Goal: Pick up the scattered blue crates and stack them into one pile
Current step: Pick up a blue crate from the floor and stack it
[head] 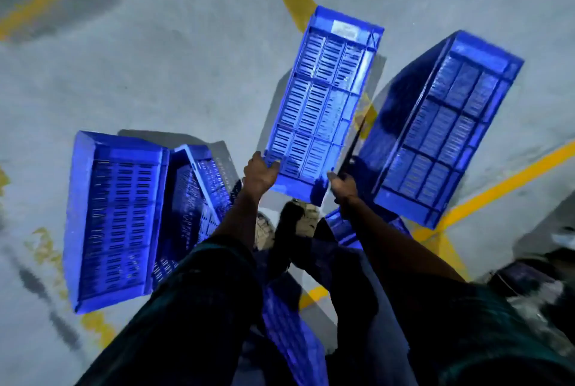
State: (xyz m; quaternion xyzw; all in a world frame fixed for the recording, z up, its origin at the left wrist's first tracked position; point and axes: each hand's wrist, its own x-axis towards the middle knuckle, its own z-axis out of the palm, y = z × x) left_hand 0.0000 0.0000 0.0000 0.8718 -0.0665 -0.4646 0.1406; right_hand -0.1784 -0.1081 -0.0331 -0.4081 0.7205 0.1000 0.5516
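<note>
Both hands grasp a blue crate by its near rim, left hand and right hand at the corners, lifted above the floor; likely light, rigid, slotted plastic

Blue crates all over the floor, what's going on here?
A person is gathering them. Both hands, left hand and right hand, grip the near end of one blue crate, held above the grey floor. A taller crate stands to its right, and two more crates lie on the left, waiting.
</note>
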